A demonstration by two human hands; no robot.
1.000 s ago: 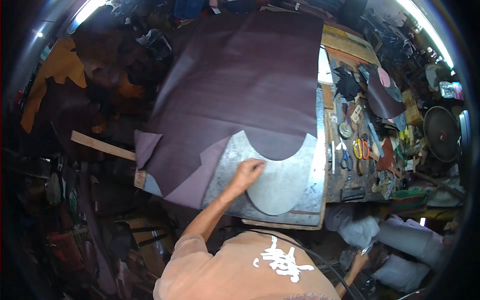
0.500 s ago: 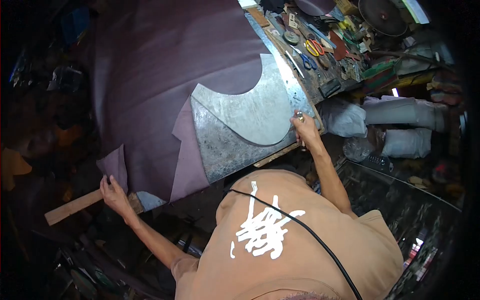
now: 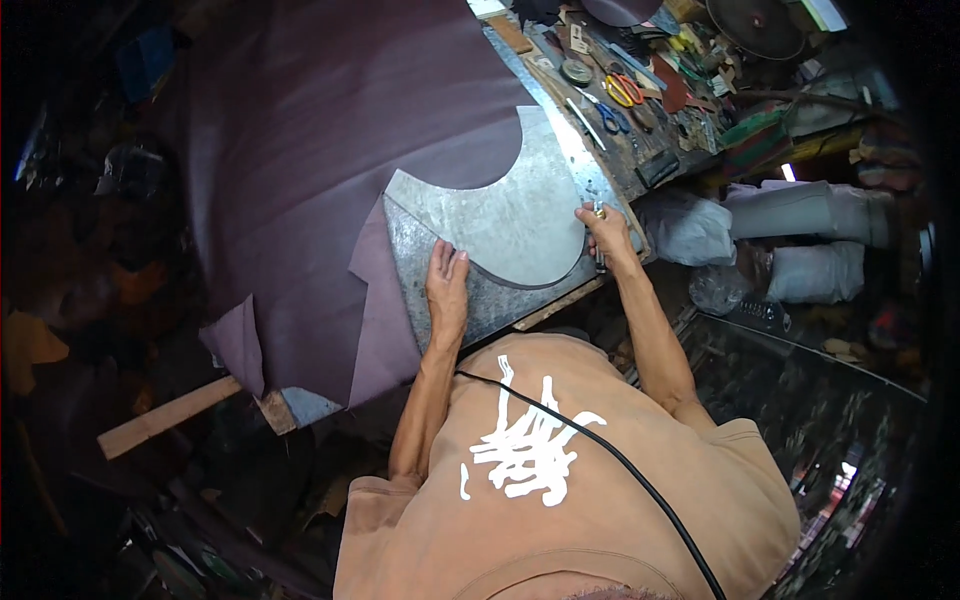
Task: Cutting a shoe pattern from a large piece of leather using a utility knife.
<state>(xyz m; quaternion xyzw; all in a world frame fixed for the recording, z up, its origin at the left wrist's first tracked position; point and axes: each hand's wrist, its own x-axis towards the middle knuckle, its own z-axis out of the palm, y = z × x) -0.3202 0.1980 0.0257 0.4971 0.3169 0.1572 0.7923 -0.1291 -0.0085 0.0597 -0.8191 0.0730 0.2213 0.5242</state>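
A pale grey crescent-shaped template point(image 3: 500, 220) rests on the worktable's metal top point(image 3: 480, 305), its concave edge against a dark maroon leather sheet point(image 3: 320, 130). My left hand point(image 3: 447, 290) has its fingers stretched out, fingertips at the template's lower left edge; whether they press on it I cannot tell. At the template's right side, my right hand point(image 3: 610, 238) is closed round a slim tool with a metal and brass-coloured end point(image 3: 599, 210); its exact kind does not show. A flap of leather point(image 3: 385, 300) with a cut edge lies folded beside the bare metal.
On the bench at upper right lie blue-handled scissors point(image 3: 612, 118), orange-and-yellow-handled scissors point(image 3: 625, 90), a round tin point(image 3: 576, 72) and scraps. Wrapped rolls point(image 3: 780, 215) stand right of the table. A wooden slat point(image 3: 165, 418) juts out at the left. A black cable point(image 3: 640, 480) crosses my shirt.
My left hand has let go of the leather corner at far left and moved right to the template's edge. My right hand stays by the template with the tool.
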